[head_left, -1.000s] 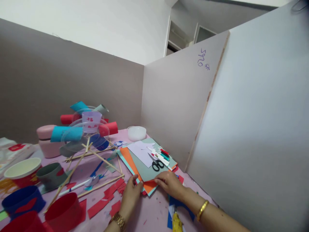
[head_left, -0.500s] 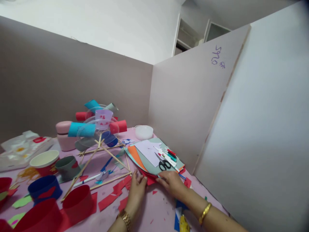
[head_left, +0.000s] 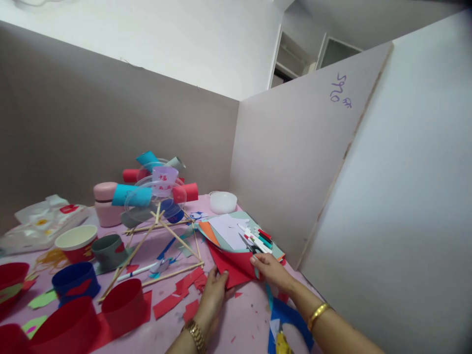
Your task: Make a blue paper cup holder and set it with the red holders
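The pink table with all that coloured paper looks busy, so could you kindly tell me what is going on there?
A person is handling a stack of coloured paper with both hands. The left hand holds the near edge of a red sheet, while the right hand pinches a raised edge of the stack. Scissors, marker pens and a lilac sheet lie on top. Red scraps lie beside the left hand, near a frame of wooden sticks.

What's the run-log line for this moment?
left hand: holds red paper | right hand: holds paper stack's raised edge | scissors, markers: on stack
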The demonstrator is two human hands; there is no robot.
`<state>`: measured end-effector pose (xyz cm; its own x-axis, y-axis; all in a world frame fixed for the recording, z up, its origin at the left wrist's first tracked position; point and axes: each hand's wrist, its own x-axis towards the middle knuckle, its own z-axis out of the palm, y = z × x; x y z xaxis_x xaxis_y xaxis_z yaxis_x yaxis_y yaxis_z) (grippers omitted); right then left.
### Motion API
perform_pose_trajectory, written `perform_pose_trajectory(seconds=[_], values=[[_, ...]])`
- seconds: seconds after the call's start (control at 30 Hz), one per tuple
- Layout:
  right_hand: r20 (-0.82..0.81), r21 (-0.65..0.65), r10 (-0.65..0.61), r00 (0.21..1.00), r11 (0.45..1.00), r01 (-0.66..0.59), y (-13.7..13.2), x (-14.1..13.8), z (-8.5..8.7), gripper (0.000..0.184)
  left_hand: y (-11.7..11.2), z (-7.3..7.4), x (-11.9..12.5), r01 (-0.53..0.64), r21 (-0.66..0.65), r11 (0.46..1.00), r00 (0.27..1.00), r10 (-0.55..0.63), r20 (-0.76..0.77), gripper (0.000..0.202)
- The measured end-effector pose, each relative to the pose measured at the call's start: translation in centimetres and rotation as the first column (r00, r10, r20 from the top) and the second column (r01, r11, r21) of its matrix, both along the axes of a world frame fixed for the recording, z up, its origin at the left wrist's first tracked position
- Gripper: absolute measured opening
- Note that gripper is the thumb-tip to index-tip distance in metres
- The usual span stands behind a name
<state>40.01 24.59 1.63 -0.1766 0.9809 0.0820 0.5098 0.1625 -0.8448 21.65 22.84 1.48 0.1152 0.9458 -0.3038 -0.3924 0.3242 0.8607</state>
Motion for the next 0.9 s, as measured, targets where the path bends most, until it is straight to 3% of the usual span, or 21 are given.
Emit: perform_pose_trajectory(seconds=[0.17, 0.33, 0.53, 0.7, 0.9], values=[[-0.011, -0.036, -0.011, 1.000, 0.999, 0.010, 0.2, 0.4, -0.5, 0.024, -0.2, 0.0, -0.1, 0.024, 0.018, 1.000, 0.999, -0.025, 0.034, 0.030], [0.087, -0.016, -0.052, 0.995, 0.998, 0.053, 0.0, 0.5, -0.6, 0.024, -0.1, -0.5, -0.2, 0.045, 0.026, 0.999, 0.999, -0.046, 0.027, 0.027], [0.303, 0.071, 0.020, 0.953, 0.997, -0.043, -1.9, -1.5, 1.2, 0.024, 0.0, -0.8, 0.0, 0.046, 0.054, 0.997, 0.999, -0.047, 0.018, 0.026], [0.458, 0.140, 0.003, 0.889, 0.987, -0.075, -3.0, -3.1, 2.0, 0.041, -0.4, -0.4, -0.3, 0.105, 0.113, 0.988, 0.993, -0.111, 0.045, 0.026], [0.430, 0.159, 0.015, 0.903, 0.983, -0.092, -2.4, -2.5, 1.0, 0.039, -1.1, -0.7, -0.1, 0.100, 0.171, 0.980, 0.991, -0.114, 0.075, 0.028]])
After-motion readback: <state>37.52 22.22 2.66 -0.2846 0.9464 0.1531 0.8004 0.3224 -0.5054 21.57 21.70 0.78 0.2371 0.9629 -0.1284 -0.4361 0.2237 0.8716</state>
